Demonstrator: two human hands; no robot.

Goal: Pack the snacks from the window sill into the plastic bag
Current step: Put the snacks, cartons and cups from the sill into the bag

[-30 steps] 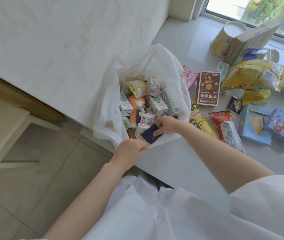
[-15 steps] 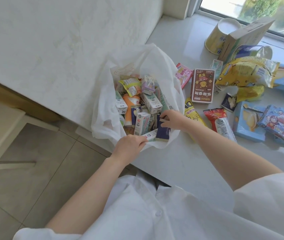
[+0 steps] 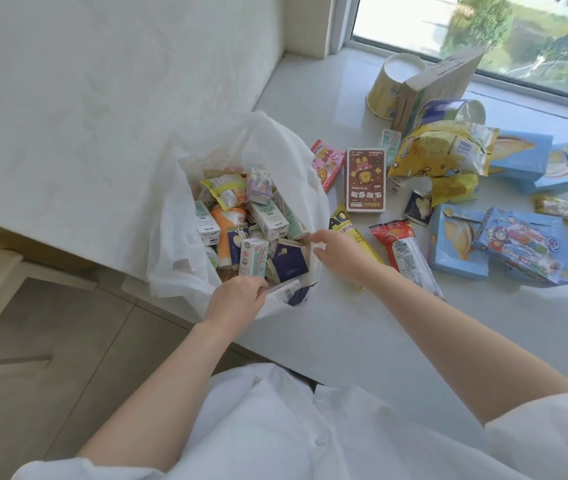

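My right hand point(image 3: 336, 249) is coming away empty, fingers loose; the navy box point(image 3: 289, 261) is now lying in the plastic bag point(image 3: 178, 271). My left hand point(image 3: 237, 297) is still gripping its rim at frame centre, so more snacks are waiting at right.

White plastic bag point(image 3: 171, 216) is hanging open off the window sill point(image 3: 362, 341) edge, holding small cartons and a navy box point(image 3: 291, 263). Remaining snacks point(image 3: 448, 202) are lying scattered beside it.

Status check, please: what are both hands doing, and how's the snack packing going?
Left hand gripping bag rim, holding it open. Right hand open, empty, at bag's edge. Navy box in the bag. Many snacks on sill, yellow packet nearest. Nothing blocking.
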